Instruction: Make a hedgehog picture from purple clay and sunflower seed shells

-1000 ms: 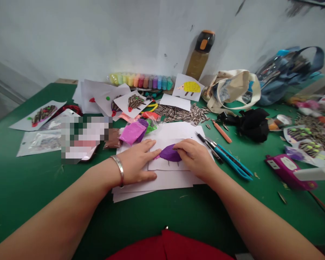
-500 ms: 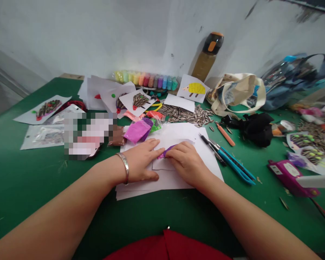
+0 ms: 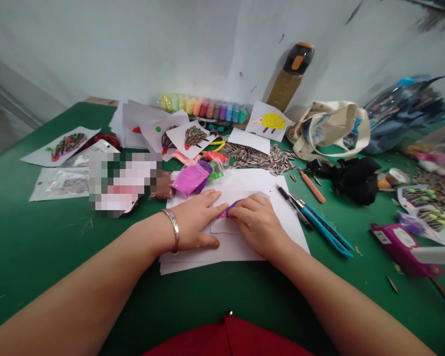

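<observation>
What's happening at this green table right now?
A person is working over a small paper on top of larger white sheets. The left hand is spread flat on the paper, and the right hand has its fingertips together at a purple patch, mostly covered by that hand. Whether the fingertips hold anything can't be seen. Striped seeds lie piled beyond the sheets, and a blue tool lies to the right.
</observation>
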Available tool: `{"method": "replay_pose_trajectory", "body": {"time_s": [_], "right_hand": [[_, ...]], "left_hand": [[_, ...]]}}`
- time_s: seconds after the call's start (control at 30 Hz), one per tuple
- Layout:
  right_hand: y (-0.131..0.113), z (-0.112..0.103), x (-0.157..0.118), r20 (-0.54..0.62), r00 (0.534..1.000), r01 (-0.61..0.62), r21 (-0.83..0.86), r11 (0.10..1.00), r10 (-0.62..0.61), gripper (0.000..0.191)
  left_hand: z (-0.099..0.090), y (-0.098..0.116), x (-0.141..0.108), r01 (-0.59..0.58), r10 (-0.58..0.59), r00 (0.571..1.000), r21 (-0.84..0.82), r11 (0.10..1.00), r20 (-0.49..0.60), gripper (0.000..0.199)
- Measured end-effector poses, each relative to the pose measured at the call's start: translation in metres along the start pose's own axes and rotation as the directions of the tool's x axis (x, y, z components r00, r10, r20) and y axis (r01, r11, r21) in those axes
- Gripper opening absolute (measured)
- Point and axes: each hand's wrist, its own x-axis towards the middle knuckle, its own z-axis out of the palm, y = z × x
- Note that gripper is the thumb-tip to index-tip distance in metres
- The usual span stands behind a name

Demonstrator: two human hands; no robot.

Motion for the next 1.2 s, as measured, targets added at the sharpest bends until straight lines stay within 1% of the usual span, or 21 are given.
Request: {"method": "replay_pose_trajectory", "body": {"time_s": [0.1,0.17,0.27,0.37,0.53,0.7,0.83,0.97,1.03,1.2], "right_hand": [[0.000,0.000,0.001,-0.006,1.000,-0.021,-0.004,1.000,0.021,0.020],[0.000,0.000,0.001,-0.001,1.000,-0.019,0.002,1.000,0.019,0.020],[-0.001,0.000,0.001,0.004,1.000,-0.021,-0.006,1.000,0.022,0.021],[-0.002,0.000,0.002,-0.002,0.998,-0.055,-0.024,0.998,0.055,0.020],[-0.005,-0.001,0.004,0.034,0.998,-0.050,-0.014,0.999,0.050,0.021],[-0.005,-0.004,0.005,0.019,0.997,-0.069,-0.010,0.998,0.070,0.021],[-0.005,-0.003,0.005,0.064,0.997,-0.050,-0.018,0.999,0.051,0.020],[-0.005,-0.006,0.007,0.045,0.997,-0.062,-0.027,0.998,0.063,0.020],[-0.006,-0.009,0.009,0.055,0.997,-0.060,-0.023,0.998,0.061,0.020],[-0.007,-0.009,0.011,0.093,0.996,-0.011,-0.019,1.000,0.013,0.019]], "left_hand": [[0.001,-0.001,0.000,-0.010,0.010,1.000,-0.001,1.000,-0.021,0.084],[0.002,-0.001,0.000,-0.016,0.016,0.999,0.002,1.000,-0.029,0.085],[0.001,-0.001,0.001,-0.012,0.012,1.000,0.014,1.000,-0.015,0.087],[0.000,0.000,0.001,0.004,-0.004,1.000,0.026,1.000,0.006,0.087],[-0.002,0.002,0.000,0.005,-0.005,1.000,0.009,1.000,-0.002,0.084],[-0.001,0.001,0.000,0.000,0.000,1.000,-0.005,1.000,-0.007,0.084],[-0.001,0.001,0.000,-0.008,0.008,1.000,0.002,1.000,-0.025,0.083],[-0.002,0.002,0.000,-0.015,0.015,1.000,0.019,1.000,-0.014,0.086],[-0.003,0.002,-0.001,-0.019,0.019,1.000,0.014,1.000,-0.013,0.087],[0.000,0.001,0.000,-0.023,0.023,0.999,0.003,1.000,-0.042,0.088]]}}
